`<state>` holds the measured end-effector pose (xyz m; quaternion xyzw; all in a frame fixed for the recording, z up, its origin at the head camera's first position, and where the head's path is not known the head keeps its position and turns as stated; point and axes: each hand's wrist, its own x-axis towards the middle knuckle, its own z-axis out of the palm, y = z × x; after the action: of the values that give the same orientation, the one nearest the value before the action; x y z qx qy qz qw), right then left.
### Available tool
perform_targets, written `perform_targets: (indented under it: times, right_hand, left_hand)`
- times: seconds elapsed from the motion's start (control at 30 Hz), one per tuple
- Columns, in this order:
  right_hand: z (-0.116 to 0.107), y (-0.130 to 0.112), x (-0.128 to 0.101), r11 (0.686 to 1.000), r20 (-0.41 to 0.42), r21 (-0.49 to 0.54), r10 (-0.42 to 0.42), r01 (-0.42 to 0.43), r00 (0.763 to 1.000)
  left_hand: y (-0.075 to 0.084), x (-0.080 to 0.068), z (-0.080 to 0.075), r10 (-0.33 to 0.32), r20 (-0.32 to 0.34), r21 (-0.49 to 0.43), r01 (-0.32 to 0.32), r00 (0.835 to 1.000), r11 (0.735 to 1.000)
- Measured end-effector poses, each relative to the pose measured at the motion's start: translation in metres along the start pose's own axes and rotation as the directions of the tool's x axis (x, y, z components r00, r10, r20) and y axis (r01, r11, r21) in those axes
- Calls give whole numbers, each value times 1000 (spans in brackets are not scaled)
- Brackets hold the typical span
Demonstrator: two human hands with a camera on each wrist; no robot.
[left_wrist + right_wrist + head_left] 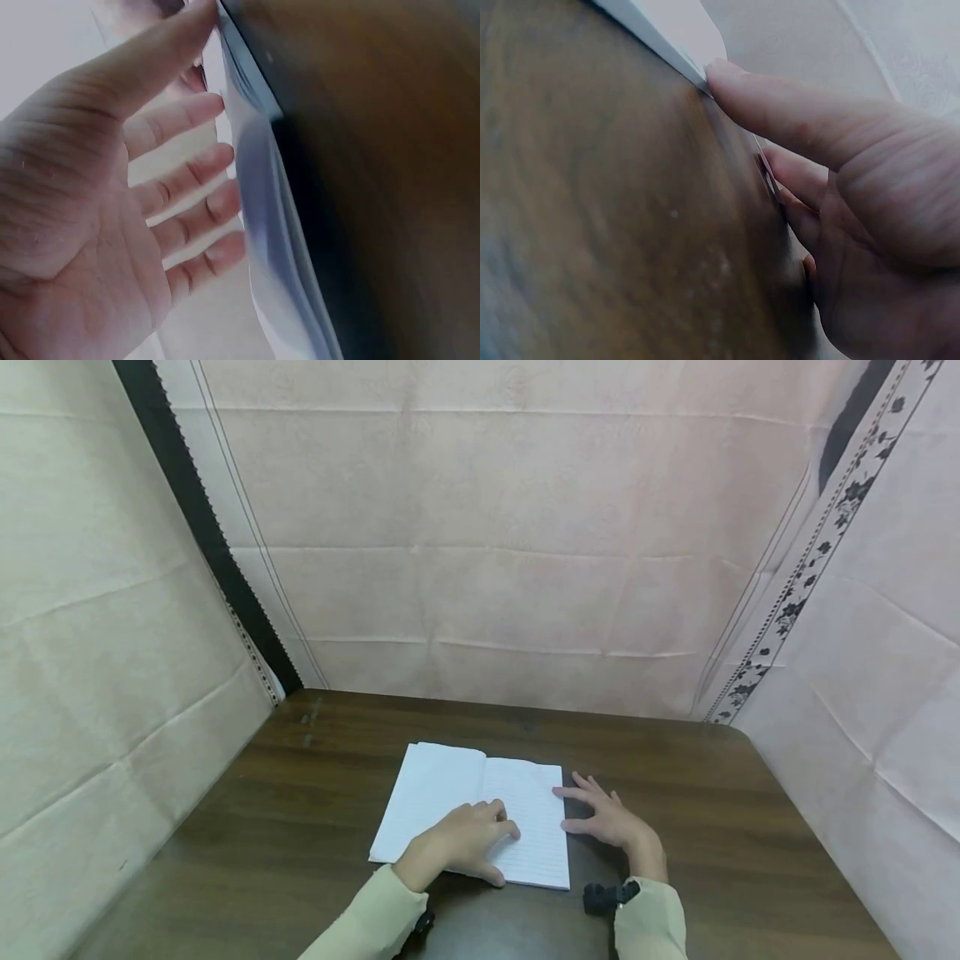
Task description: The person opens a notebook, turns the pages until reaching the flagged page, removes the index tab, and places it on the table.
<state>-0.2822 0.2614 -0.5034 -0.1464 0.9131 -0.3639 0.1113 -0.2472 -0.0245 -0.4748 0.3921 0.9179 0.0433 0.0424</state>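
While the left hand rests flat on an open notebook, the right hand — fingers spread — touches its edge on the wooden table.

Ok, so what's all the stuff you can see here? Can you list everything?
notebook: one, white with lined pages, lying open on the middle of the table.
table: one, dark brown wood, filling the lower part of the view.
cloth backdrop: pale pink sheets, hung behind and on both sides of the table; dark flowery trim at the right.
sleeves: two, pale beige, at the bottom edge.
wrist cameras: two, black, one by each cuff.
left hand: one, resting on the open pages.
right hand: one, fingers spread, touching the notebook's right edge.
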Motion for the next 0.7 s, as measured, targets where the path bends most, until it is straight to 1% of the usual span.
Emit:
perform_targets:
  times: [0.23,0.4,0.5,0.7]
  right_hand:
    - [1,0,3,999,17,10,-35,35,999]
    - [-1,0,4,999,13,22,-38,38,999]
    - [-2,1,4,999,1,23,-36,36,999]
    - [-1,3,1,1000,-7,23,-2,2,1000]
  left_hand:
    - [10,6,4,13,-5,85,-12,1000,996]
    - [12,11,6,11,-26,109,-9,1000,994]
    - [11,13,5,9,-27,90,-7,1000,996]
    - [6,14,3,26,-3,12,-26,1000,1000]
